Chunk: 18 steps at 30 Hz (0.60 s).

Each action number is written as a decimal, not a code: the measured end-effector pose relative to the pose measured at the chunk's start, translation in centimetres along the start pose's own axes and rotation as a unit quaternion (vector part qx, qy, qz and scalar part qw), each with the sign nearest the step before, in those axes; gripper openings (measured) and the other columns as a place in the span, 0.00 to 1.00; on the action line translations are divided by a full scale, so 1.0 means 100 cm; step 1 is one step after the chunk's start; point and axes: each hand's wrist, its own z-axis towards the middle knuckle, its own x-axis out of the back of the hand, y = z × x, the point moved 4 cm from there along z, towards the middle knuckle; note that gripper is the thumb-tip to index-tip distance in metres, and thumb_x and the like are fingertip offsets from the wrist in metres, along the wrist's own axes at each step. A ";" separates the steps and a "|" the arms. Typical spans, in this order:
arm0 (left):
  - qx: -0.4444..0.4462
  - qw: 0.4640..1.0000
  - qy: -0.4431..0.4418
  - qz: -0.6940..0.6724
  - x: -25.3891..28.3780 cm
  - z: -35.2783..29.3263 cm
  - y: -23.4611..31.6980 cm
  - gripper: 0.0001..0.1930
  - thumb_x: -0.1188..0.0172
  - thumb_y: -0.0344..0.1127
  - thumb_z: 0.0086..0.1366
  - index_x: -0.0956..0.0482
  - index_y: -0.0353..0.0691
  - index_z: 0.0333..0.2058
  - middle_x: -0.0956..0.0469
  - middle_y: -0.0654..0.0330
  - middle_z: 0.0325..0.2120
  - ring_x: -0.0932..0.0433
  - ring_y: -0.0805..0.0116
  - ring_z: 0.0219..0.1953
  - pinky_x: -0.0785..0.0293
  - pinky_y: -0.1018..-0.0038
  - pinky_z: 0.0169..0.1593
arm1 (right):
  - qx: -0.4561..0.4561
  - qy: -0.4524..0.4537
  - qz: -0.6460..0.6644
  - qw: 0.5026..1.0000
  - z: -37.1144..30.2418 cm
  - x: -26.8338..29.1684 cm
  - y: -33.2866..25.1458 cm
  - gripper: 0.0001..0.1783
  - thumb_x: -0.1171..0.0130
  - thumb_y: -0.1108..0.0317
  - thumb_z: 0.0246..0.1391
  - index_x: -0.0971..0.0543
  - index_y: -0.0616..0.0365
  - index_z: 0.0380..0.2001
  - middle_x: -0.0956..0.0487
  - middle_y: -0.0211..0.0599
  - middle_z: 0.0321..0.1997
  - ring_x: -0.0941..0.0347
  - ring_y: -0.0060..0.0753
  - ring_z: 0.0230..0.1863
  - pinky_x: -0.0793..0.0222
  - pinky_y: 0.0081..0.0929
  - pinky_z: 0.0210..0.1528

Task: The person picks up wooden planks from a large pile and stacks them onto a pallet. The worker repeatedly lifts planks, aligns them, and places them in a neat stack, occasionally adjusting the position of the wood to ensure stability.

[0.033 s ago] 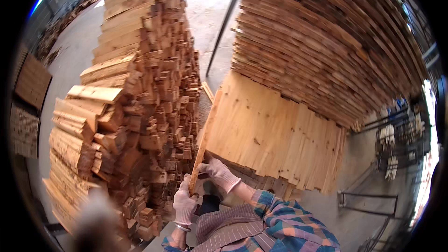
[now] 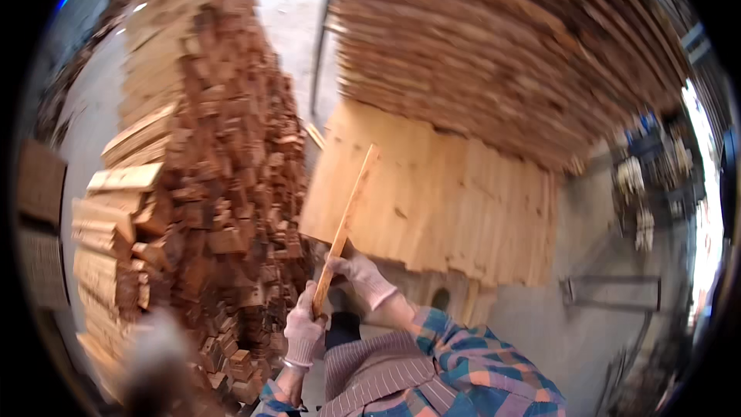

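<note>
A narrow wooden board [image 2: 358, 191] slants up and away from me, its far end over the left part of a layer of pale planks laid side by side [image 2: 448, 208]. My left hand [image 2: 303, 328], in a pale knit glove, is closed round the board's near end. Just above it, my gloved right hand [image 2: 363, 278] grips the same board from the right side. Both hands are in front of the plank layer's near edge, close to my body.
A tall, uneven stack of short wood pieces [image 2: 224, 147] rises on my left. Behind the plank layer stands a high stack of long boards [image 2: 463, 54]. A dark metal frame [image 2: 614, 305] stands on the floor at right. A blurred pale shape [image 2: 158, 355] covers the lower left.
My view has turned, so the stacks and plank layer sit further left. The board's far end has moved from the layer's left edge to over its planks. Both hands keep their hold.
</note>
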 end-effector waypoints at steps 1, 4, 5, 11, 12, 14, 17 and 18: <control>-0.020 0.999 -0.043 0.016 -0.024 0.005 0.018 0.36 0.40 0.23 0.49 0.34 0.44 0.61 0.23 0.46 0.45 0.22 0.47 0.44 0.25 0.61 0.46 | 0.091 0.018 0.081 0.992 -0.016 0.034 0.004 0.38 0.33 0.69 0.50 0.40 0.62 0.61 0.25 0.30 0.39 0.26 0.24 0.37 0.28 0.21 0.39; -0.106 0.972 -0.183 0.105 -0.096 0.027 0.057 0.36 0.36 0.26 0.48 0.34 0.44 0.59 0.24 0.51 0.47 0.23 0.48 0.41 0.25 0.60 0.44 | 0.186 0.122 0.166 0.961 -0.055 0.136 0.026 0.25 0.36 0.73 0.51 0.32 0.65 0.51 0.21 0.38 0.40 0.23 0.25 0.39 0.26 0.21 0.42; -0.171 0.957 -0.208 0.105 -0.125 0.028 0.072 0.36 0.33 0.28 0.46 0.32 0.44 0.58 0.25 0.52 0.48 0.24 0.48 0.44 0.26 0.60 0.47 | 0.190 0.179 0.191 0.946 -0.078 0.176 0.048 0.23 0.36 0.71 0.52 0.32 0.64 0.49 0.21 0.37 0.39 0.23 0.27 0.37 0.25 0.23 0.41; -0.003 0.981 -0.189 0.052 -0.274 -0.002 0.031 0.46 0.30 0.51 0.50 0.40 0.37 0.63 0.32 0.46 0.58 0.32 0.48 0.58 0.35 0.64 0.59 | 0.161 0.424 0.338 0.825 -0.223 0.341 0.153 0.16 0.40 0.63 0.55 0.29 0.60 0.43 0.24 0.35 0.35 0.23 0.33 0.35 0.22 0.32 0.37; 0.020 0.982 -0.182 0.051 -0.299 -0.009 0.018 0.47 0.32 0.54 0.52 0.42 0.36 0.64 0.34 0.44 0.59 0.32 0.48 0.58 0.35 0.67 0.60 | 0.152 0.448 0.340 0.813 -0.238 0.365 0.178 0.16 0.40 0.62 0.55 0.29 0.59 0.42 0.24 0.35 0.35 0.23 0.34 0.36 0.22 0.34 0.37; 0.090 0.986 -0.127 0.057 -0.351 -0.019 -0.014 0.47 0.35 0.57 0.56 0.45 0.37 0.66 0.34 0.45 0.59 0.31 0.50 0.57 0.36 0.67 0.60 | 0.133 0.479 0.380 0.780 -0.256 0.402 0.216 0.15 0.42 0.63 0.56 0.29 0.60 0.43 0.24 0.37 0.38 0.24 0.35 0.38 0.22 0.36 0.37; 0.162 0.967 -0.142 -0.139 -0.416 0.007 -0.004 0.42 0.40 0.59 0.60 0.43 0.38 0.64 0.34 0.47 0.58 0.31 0.50 0.56 0.34 0.58 0.58 | 0.134 0.493 0.417 0.752 -0.245 0.450 0.212 0.15 0.43 0.64 0.57 0.28 0.61 0.44 0.24 0.39 0.40 0.24 0.37 0.40 0.22 0.38 0.37; 0.184 0.951 -0.138 -0.204 -0.434 0.019 0.002 0.41 0.41 0.59 0.61 0.42 0.38 0.64 0.34 0.48 0.58 0.31 0.49 0.56 0.34 0.54 0.57 | 0.137 0.488 0.425 0.750 -0.234 0.465 0.200 0.15 0.44 0.65 0.58 0.28 0.62 0.45 0.24 0.40 0.41 0.24 0.38 0.40 0.22 0.38 0.37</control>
